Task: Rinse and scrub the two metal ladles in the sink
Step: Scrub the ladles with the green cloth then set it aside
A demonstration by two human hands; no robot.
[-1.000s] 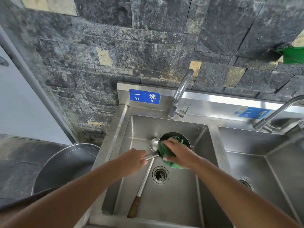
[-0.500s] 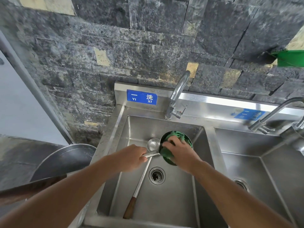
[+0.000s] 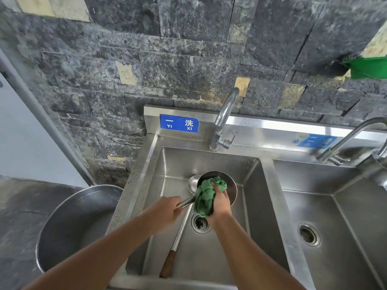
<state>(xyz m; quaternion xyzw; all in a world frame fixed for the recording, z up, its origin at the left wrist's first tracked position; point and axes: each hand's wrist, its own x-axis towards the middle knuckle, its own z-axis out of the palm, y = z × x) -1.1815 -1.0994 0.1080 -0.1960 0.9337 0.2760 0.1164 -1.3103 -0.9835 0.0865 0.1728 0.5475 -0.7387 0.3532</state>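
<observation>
Over the left basin of the steel sink (image 3: 259, 216), my left hand (image 3: 167, 210) grips the metal handle of a large ladle (image 3: 231, 190) with a wide bowl. My right hand (image 3: 219, 203) presses a crumpled green cloth (image 3: 204, 195) into that bowl. A second, smaller ladle (image 3: 192, 182) lies in the basin, its bowl at the back beside the big one. Its long shaft runs toward me and ends in a brown wooden grip (image 3: 167, 264) near the front wall.
A drain (image 3: 200, 223) sits in the basin floor under my right wrist. The faucet (image 3: 225, 118) stands behind the basin; no water runs. A second basin (image 3: 335, 216) with its own faucet (image 3: 351, 139) lies to the right. A big metal tub (image 3: 73, 222) stands left of the sink.
My right hand has shifted the green cloth within the big ladle's bowl, from its near rim toward its middle. My left hand keeps its hold on the handle.
</observation>
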